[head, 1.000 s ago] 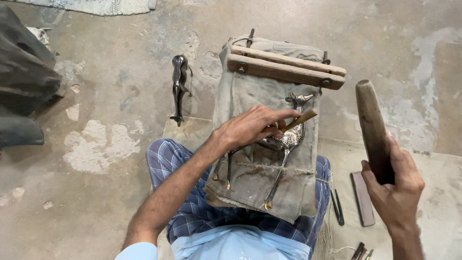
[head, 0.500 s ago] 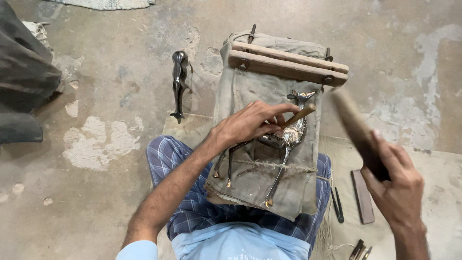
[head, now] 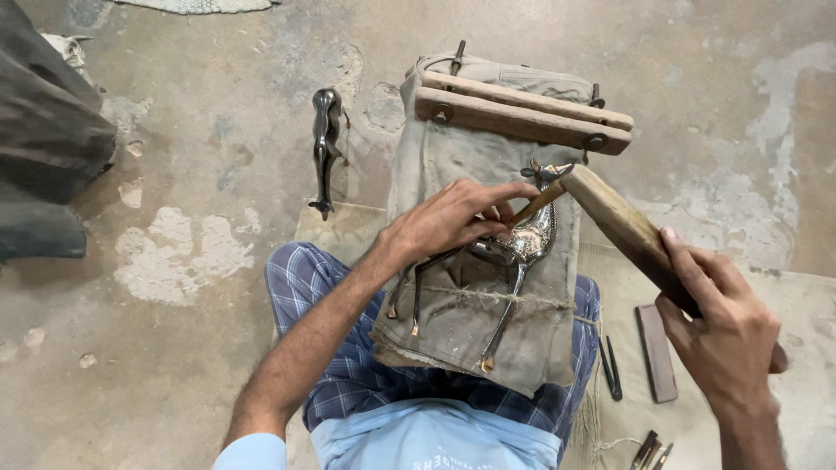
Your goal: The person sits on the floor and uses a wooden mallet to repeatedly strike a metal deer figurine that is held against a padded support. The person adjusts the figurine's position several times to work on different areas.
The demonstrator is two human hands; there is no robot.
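Note:
A dark metal deer figure (head: 514, 248) with brass-tipped legs lies tied by a string on a canvas-covered work block (head: 453, 165) over my lap. My left hand (head: 453, 218) rests on the figure and pinches a small chisel (head: 535, 204) against its neck. My right hand (head: 723, 326) grips a thick wooden mallet (head: 623, 222), whose far end meets the chisel's top.
Two bolted wooden bars (head: 522, 113) clamp the top of the block. A second dark metal figure (head: 325, 148) lies on the concrete floor to the left. A flat sharpening stone (head: 655, 352) and thin tools (head: 610, 365) lie on the mat at right. Dark cloth (head: 43, 139) sits far left.
My right hand has swung the mallet down from upright at the right until its end meets the chisel. My left hand has stayed on the figure.

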